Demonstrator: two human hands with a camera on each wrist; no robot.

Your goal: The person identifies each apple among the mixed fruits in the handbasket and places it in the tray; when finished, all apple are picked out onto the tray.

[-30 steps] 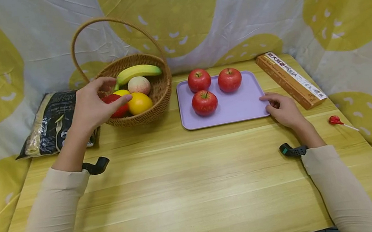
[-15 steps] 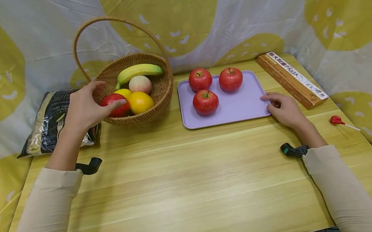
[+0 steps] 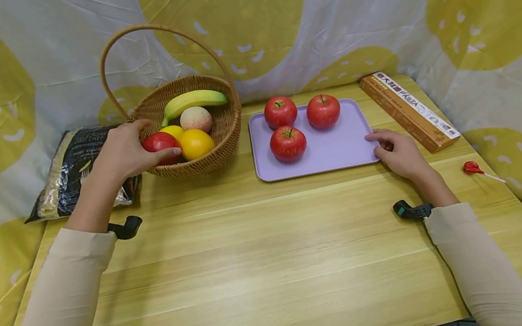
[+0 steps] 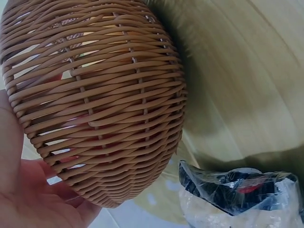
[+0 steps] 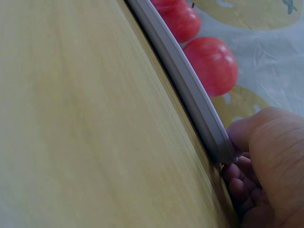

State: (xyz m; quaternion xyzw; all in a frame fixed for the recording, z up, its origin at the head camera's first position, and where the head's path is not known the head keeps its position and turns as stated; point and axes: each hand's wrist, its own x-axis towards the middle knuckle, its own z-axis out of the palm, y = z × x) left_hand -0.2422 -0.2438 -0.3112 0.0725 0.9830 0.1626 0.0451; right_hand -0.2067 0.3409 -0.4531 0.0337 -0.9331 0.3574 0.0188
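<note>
In the head view, my left hand (image 3: pixel 125 153) reaches over the left rim of the wicker basket (image 3: pixel 220 160), thumb and fingers around a glossy red apple (image 3: pixel 158 142) inside. The left wrist view shows the woven basket wall (image 4: pixel 109 109) hiding most of that apple. Beside it in the basket lie a banana (image 3: pixel 192 102), a peach (image 3: pixel 196 120), an orange (image 3: pixel 196 143) and a yellow fruit (image 3: pixel 171 131). My right hand (image 3: pixel 400 153) pinches the right edge of the purple tray (image 3: pixel 334 150). Three red apples (image 3: pixel 288 144) sit on the tray's left and middle.
A black pasta bag (image 3: pixel 76 166) lies left of the basket, partly behind the left arm. A brown pasta box (image 3: pixel 409 111) stands behind the right hand, and a red lollipop (image 3: pixel 473 168) lies by the right table edge. The basket's tall handle (image 3: pixel 157 27) arches above the fruit.
My left hand has moved left and down from above the fruit, its thumb and fingers now around the red apple. The right hand stays at the tray's edge.
</note>
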